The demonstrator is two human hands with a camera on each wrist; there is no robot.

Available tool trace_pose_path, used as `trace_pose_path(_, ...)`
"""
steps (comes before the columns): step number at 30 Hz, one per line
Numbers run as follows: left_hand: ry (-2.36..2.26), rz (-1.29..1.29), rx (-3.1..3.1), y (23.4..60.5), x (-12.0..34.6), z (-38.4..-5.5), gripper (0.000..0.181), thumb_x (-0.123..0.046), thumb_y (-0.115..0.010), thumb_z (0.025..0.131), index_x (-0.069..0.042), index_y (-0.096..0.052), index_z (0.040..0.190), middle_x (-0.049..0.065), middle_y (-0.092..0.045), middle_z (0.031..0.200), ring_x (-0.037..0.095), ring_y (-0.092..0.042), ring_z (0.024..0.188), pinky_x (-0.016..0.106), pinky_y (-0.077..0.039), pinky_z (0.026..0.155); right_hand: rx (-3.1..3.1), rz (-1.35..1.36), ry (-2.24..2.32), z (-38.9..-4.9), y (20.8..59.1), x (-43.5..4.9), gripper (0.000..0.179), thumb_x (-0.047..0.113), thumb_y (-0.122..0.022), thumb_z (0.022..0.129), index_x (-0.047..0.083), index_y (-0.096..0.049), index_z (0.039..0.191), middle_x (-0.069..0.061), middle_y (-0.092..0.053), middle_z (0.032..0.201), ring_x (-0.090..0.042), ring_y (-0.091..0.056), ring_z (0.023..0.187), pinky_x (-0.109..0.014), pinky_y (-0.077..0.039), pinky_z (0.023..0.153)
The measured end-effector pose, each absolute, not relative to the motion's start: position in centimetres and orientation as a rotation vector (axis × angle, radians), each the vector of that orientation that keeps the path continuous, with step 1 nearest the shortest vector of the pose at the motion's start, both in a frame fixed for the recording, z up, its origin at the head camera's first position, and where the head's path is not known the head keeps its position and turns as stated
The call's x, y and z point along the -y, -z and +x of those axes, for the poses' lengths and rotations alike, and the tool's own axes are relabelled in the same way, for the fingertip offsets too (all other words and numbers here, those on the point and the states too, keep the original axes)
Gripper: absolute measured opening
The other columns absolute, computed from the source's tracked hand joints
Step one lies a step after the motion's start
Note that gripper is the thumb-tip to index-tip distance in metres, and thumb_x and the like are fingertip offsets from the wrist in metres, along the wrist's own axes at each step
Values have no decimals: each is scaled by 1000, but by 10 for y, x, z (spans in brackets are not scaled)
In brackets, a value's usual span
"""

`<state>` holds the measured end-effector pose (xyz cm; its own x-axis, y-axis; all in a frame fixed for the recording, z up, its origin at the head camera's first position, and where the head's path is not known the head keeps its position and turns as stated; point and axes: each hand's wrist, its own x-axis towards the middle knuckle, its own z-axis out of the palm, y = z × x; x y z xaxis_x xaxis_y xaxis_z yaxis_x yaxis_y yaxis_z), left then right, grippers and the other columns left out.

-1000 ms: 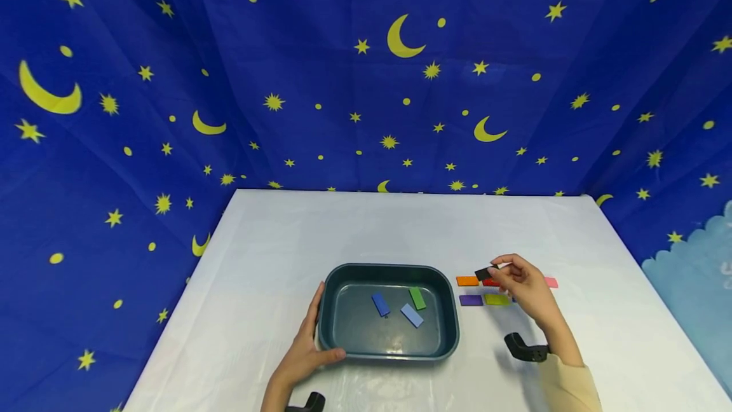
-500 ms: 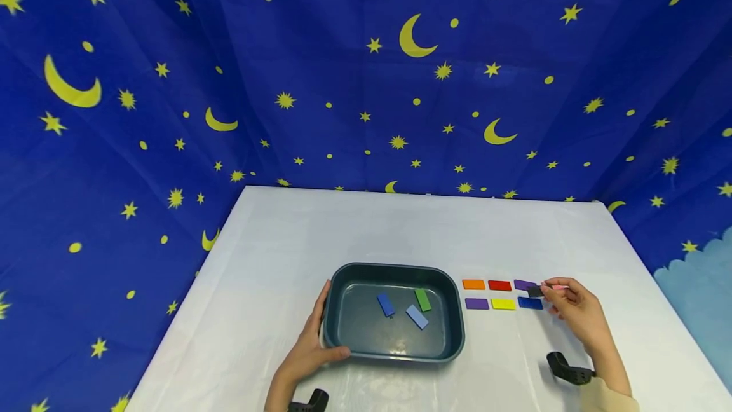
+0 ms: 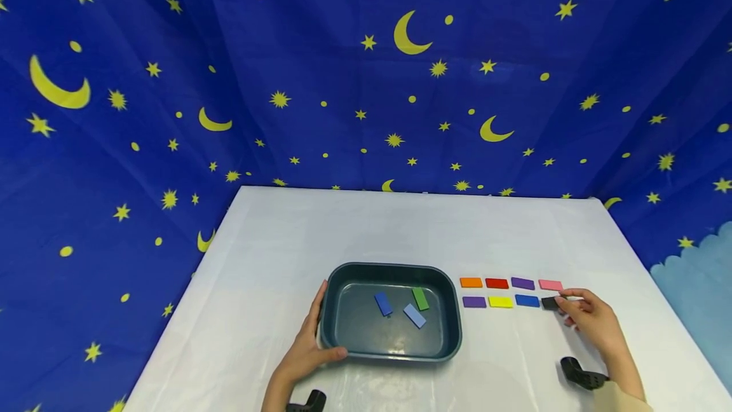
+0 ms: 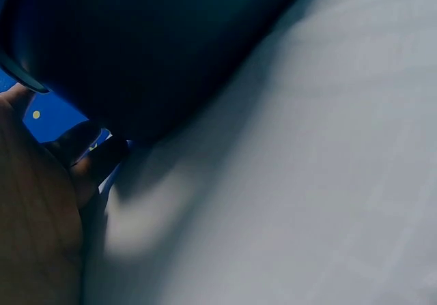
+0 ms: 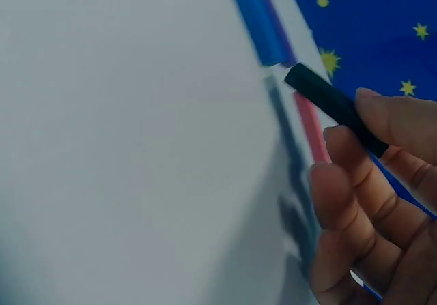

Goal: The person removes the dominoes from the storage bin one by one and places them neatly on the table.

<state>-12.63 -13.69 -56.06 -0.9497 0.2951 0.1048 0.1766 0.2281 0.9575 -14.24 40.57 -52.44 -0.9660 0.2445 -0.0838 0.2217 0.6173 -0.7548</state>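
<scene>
My right hand (image 3: pixel 595 323) pinches a black rectangular block (image 5: pixel 331 107) between thumb and fingertips. In the right wrist view the block is above the white table, its shadow below it. In the head view it overlaps the right end of the front row, beside a blue block (image 3: pixel 527 301) and in front of a pink one (image 3: pixel 550 285). My left hand (image 3: pixel 305 348) grips the near left corner of a dark green-grey tray (image 3: pixel 394 358), thumb at the front rim and fingers along the left wall. A dark blue (image 3: pixel 383 304), a green (image 3: pixel 420 298) and a light blue block (image 3: pixel 414 316) lie inside.
Right of the tray, blocks lie in two rows. Orange (image 3: pixel 471 282), red (image 3: pixel 497 283) and purple (image 3: pixel 523 283) lie behind; another purple (image 3: pixel 474 302) and a yellow (image 3: pixel 501 302) lie in front. A blue star-patterned cloth (image 3: pixel 343 81) hangs behind the white table (image 3: pixel 274 234).
My right hand has carried the black block rightward past the red and purple blocks, then toward me to the front row's right end. The left hand stays on the tray.
</scene>
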Motion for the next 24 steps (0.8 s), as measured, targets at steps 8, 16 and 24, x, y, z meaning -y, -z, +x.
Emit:
trace_pose_path(8,-1858,440,-2349,562,138,-127,118,-22,-84,67,-32,-4,153,3,-7,158,34,-15,138,67,-15,100,2881,-396,-1037,-142,526,-403,40,31,-61,94,-5,-57,111,-4,-63,68,-11,-54,55,-27,-38,53)
trace_pose_path(16,-1852,455,-2361,560,137,-126,117,-25,-84,68,-31,-5,154,1,-7,158,33,-14,138,66,-15,100,2935,-482,-879,-146,523,-400,47,36,-63,91,-7,-55,109,-3,-60,67,-16,-51,57,-32,-35,56)
trace_pose_path(24,-1822,432,-2387,559,137,-125,116,-27,-84,68,-33,-6,153,-1,-7,158,32,-13,138,67,-15,100,2973,-514,-783,-151,525,-399,52,40,-63,89,-8,-54,105,-18,-62,77,-32,-57,70,-38,-40,58)
